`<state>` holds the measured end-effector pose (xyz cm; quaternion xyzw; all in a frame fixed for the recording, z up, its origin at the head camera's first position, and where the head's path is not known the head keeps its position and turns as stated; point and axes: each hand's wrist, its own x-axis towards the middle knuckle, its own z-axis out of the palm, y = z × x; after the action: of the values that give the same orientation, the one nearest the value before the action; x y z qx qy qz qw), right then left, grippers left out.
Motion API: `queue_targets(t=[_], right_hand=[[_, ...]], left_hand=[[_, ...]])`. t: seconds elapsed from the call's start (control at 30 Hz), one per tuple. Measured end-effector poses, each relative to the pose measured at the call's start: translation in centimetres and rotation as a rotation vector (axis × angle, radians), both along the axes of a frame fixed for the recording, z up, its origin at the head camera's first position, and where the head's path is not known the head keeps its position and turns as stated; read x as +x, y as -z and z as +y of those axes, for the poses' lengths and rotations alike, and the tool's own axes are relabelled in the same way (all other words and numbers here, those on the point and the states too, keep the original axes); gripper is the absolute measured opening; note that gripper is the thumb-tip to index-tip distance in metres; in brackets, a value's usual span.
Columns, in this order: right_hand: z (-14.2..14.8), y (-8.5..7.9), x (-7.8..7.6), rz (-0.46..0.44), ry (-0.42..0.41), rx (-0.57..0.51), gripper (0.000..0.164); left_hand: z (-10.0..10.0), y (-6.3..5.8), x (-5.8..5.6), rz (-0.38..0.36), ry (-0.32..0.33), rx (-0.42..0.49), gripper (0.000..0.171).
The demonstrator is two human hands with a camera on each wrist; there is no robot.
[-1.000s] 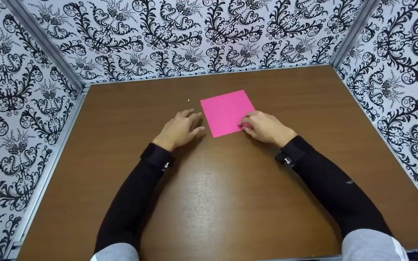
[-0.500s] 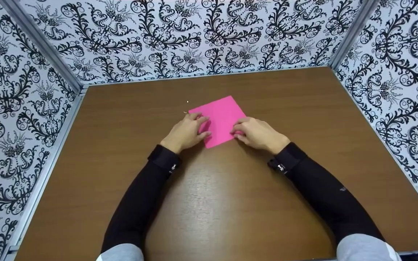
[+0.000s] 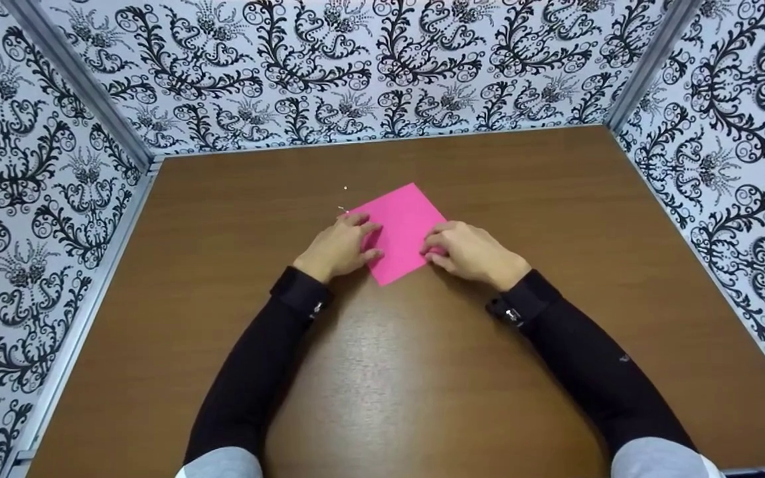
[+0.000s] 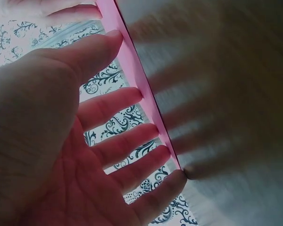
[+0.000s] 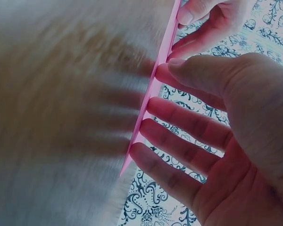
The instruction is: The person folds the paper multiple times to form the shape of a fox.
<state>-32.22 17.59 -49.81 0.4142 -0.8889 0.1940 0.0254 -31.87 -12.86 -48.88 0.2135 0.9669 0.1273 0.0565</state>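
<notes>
A square sheet of pink paper (image 3: pixel 401 222) lies flat on the wooden table, turned so that one corner points towards me. My left hand (image 3: pixel 337 248) rests its fingertips on the sheet's left part. In the left wrist view the left fingers (image 4: pixel 118 136) are spread and nearly straight, their tips on the pink paper (image 4: pixel 132 66). On the sheet's right side lies my right hand (image 3: pixel 474 250). Its fingers (image 5: pixel 177 148) reach out fairly straight onto the paper in the right wrist view, the thumb close beside the index finger.
The brown table (image 3: pixel 369 372) carries the paper. Beyond the sheet's left corner are a tiny white speck (image 3: pixel 345 188) and a small thin light mark (image 3: pixel 342 209). Patterned black-and-white walls (image 3: pixel 382 66) stand behind and at both sides.
The paper has slid left and towards me and has turned clockwise. My left hand, beside the sheet before, now touches it. My right hand has moved left and slightly nearer along with the paper.
</notes>
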Motion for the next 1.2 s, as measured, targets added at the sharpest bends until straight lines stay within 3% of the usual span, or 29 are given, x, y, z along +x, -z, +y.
queue_targets(t=[0.37,0.77,1.2], right_hand=[[-0.5,-1.1,1.0,-0.001,0.038,0.035,0.012],[-1.8,-1.3,2.2,0.050,-0.003,0.006,0.007],[-2.9,-0.8,2.7,0.062,-0.034,-0.016,0.011]], left_hand=[[0.4,-0.4,0.8,-0.013,-0.016,-0.050,0.065],[1.6,-0.4,2.1,0.033,-0.093,-0.139,0.064],[2.4,-0.2,3.6,0.075,-0.131,-0.211,0.066]])
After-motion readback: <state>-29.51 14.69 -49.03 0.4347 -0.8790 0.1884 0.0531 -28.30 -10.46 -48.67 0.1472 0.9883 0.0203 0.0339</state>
